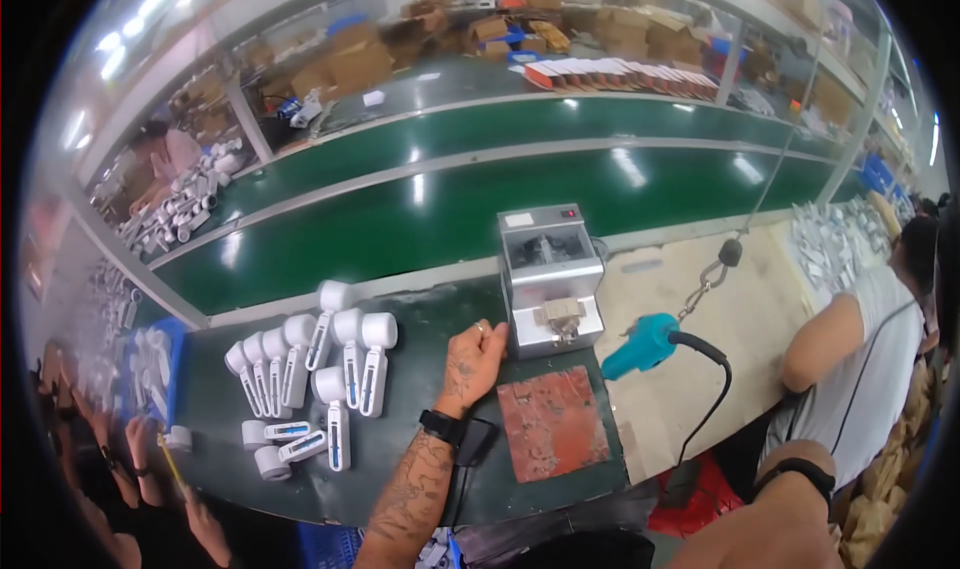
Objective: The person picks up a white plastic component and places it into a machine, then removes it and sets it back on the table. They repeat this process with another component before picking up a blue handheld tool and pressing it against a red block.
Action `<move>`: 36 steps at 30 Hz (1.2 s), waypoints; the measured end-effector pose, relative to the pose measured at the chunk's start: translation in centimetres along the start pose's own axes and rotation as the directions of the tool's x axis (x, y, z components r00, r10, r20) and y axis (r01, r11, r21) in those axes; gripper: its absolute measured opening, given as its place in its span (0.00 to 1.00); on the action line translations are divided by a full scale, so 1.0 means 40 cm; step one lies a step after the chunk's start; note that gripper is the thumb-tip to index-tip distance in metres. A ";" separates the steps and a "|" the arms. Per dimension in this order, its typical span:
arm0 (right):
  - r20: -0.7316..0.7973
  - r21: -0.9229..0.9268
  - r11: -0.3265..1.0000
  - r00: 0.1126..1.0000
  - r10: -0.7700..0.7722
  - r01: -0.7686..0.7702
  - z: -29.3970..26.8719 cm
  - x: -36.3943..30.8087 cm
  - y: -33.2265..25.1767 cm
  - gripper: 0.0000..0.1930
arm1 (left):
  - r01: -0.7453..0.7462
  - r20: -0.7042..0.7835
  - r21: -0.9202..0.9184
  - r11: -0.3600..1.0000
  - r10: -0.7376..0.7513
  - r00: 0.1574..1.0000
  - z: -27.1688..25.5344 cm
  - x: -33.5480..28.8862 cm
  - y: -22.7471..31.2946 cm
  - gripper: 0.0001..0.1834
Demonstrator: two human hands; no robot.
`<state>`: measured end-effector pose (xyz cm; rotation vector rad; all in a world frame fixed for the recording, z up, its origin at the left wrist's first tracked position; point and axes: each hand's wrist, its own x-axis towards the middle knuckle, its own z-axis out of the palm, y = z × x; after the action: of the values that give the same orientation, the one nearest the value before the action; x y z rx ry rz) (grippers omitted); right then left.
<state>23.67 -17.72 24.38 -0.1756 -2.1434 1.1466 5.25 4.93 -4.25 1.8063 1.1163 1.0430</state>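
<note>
My left hand [473, 367] is curled into a fist on the dark bench, against the left side of a small grey machine [556, 319]. Nothing shows between its fingers; the palm side is hidden. The machine has a clear-windowed top and a metal fixture in front. At lower right is my right arm, with a black band; that bent right hand [800, 457] shows no fingers. Left of my fist lie several white handheld devices [372, 369] with round heads and slotted handles. A worn reddish square mat [555, 424] is in front of the machine.
A teal power screwdriver [642, 346] hangs from a hook and cable over a cardboard sheet [700, 409]. Beyond the bench runs a green conveyor [450, 209]. A co-worker in a light shirt [850, 359] is close on the right. Other people's hands and a blue bin [176, 369] are at left.
</note>
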 end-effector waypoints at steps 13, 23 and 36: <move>-0.892 -0.445 0.855 0.213 -0.398 -0.265 -0.536 -0.047 -0.042 0.15 | -0.021 -0.027 -0.019 1.000 0.020 0.999 -0.016 -0.007 -0.019 0.22; -0.714 -0.630 -0.094 0.623 -0.319 -0.771 -1.132 0.384 0.009 0.34 | -0.018 0.002 0.042 0.999 0.018 1.000 -0.018 0.014 0.018 0.21; -0.848 -0.526 0.053 0.528 0.046 -0.849 -0.954 0.261 -0.137 0.43 | -0.037 -0.010 -0.079 0.996 0.036 0.999 -0.012 0.017 0.025 0.19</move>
<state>40.87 9.37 48.15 -1.8131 -1.7242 -0.2881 5.32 5.32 -3.00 1.7664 1.0362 1.1024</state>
